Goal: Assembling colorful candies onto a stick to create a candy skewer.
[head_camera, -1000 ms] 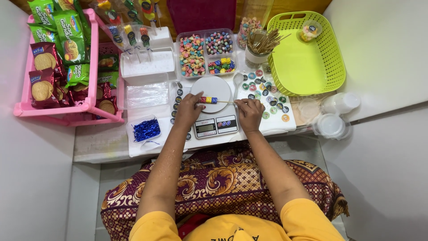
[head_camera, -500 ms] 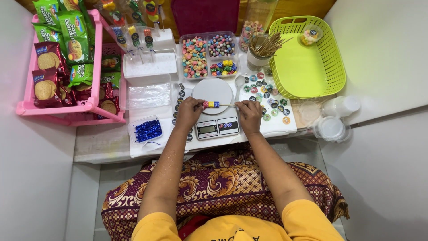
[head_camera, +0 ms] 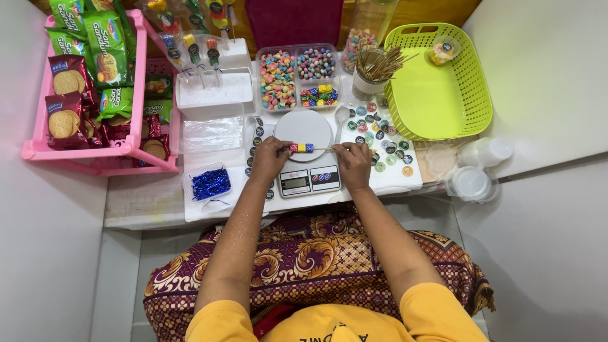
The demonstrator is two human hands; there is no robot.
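We see the left hand [head_camera: 269, 158] pinching the candy end of a skewer [head_camera: 303, 148] | right hand [head_camera: 353, 161] pinching its bare stick end | skewer held level just above the round pan of the kitchen scale [head_camera: 304, 130] on the surface [head_camera: 145, 202], candy tray [head_camera: 297, 76] behind.

— That basket [head_camera: 443, 95], plastic?
— Yes, glossy lime plastic lattice; the rack [head_camera: 136, 82] is pink plastic too.
— And the scale [head_camera: 307, 155]?
— Smooth white plastic, matt plate. Wooden sticks [head_camera: 380, 63] beside it, shiny foil wrappers [head_camera: 66, 95], patterned cloth [head_camera: 304, 253] below.
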